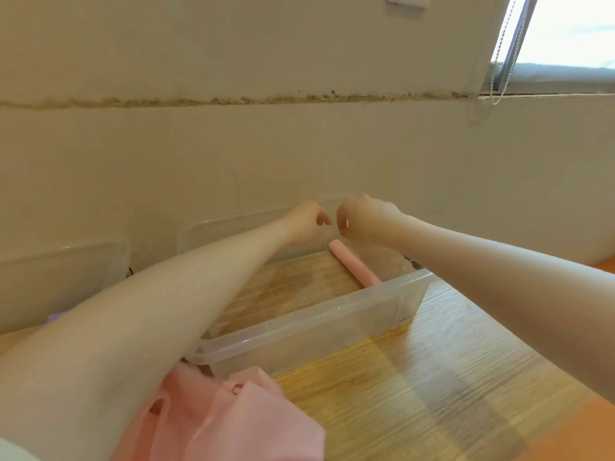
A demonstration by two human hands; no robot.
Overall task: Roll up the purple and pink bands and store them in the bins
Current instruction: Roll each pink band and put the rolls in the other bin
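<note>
A rolled pink band lies inside the clear plastic bin, along its right side near the far wall. Both arms reach over the bin. My left hand hovers above the bin's far end with loosely curled fingers and holds nothing. My right hand hangs just to its right, above the roll's far end, fingers bent, also holding nothing. A loose heap of unrolled pink band lies on the wooden table in front of the bin. A sliver of purple shows at the left behind my left forearm.
A second clear bin stands at the left against the cream wall. The wooden table extends to the right, with an orange edge at the bottom right. A window with a blind cord is at the upper right.
</note>
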